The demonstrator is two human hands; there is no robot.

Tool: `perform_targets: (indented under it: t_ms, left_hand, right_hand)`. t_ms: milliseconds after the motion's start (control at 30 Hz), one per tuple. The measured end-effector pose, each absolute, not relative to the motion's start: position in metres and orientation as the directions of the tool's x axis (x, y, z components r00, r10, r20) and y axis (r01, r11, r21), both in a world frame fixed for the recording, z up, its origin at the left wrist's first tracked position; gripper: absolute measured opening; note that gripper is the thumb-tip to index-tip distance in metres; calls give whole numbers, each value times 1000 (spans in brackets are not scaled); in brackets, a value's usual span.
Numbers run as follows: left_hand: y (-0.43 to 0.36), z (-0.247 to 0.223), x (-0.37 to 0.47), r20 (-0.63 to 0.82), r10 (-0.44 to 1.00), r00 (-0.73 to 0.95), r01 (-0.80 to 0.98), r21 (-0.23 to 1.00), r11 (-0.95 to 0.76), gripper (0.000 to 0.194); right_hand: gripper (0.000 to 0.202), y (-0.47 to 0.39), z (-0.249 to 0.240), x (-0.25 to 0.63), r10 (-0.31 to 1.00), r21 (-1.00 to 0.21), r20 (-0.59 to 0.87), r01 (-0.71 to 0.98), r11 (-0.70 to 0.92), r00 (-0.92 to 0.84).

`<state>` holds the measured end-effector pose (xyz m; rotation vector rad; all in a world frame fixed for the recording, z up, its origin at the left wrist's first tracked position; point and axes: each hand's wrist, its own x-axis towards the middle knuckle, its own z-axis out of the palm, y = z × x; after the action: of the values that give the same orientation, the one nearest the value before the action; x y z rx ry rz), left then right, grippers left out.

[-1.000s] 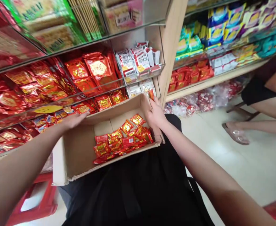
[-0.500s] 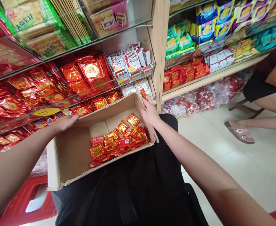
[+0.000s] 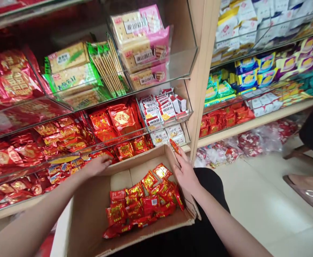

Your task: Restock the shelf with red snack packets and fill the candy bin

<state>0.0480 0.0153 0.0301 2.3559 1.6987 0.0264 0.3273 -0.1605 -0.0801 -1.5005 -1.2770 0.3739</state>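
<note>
An open cardboard box (image 3: 89,214) rests on my lap, with a pile of small red and gold packets (image 3: 143,200) inside. My right hand (image 3: 185,173) is closed on a small red packet (image 3: 174,146) at the box's right edge. At the far left part of the box's back edge lies my left hand (image 3: 99,166), palm down, its fingers stretched towards the shelf; nothing shows in it. Just beyond the box, red and gold packets (image 3: 126,150) fill the lowest shelf compartment, beside white packets (image 3: 175,134).
Glass-fronted shelves hold cracker packs (image 3: 142,53) and larger red packets (image 3: 123,117). A wooden upright (image 3: 203,71) divides them from the right-hand shelves. Plastic bags (image 3: 250,142) lie under those. Another person's sandalled foot (image 3: 310,191) is on the floor at right.
The view has tilted up, so the shelves and box appear lower. My left hand has shifted right along the box's back edge. My right hand still holds the packet.
</note>
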Motion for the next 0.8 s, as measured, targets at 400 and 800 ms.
perform_targets:
  t_ms: [400,800]
  left_hand:
    - [61,-34,174,-378,877,298,473,856,208,41]
    - [80,-41,203,-415,878,238,108,910,401,8]
  right_hand:
    - [46,-158,-88,313,847,-866,292,499,36,444]
    - [47,-158,-89,310,860,-907,156,415,-70,486]
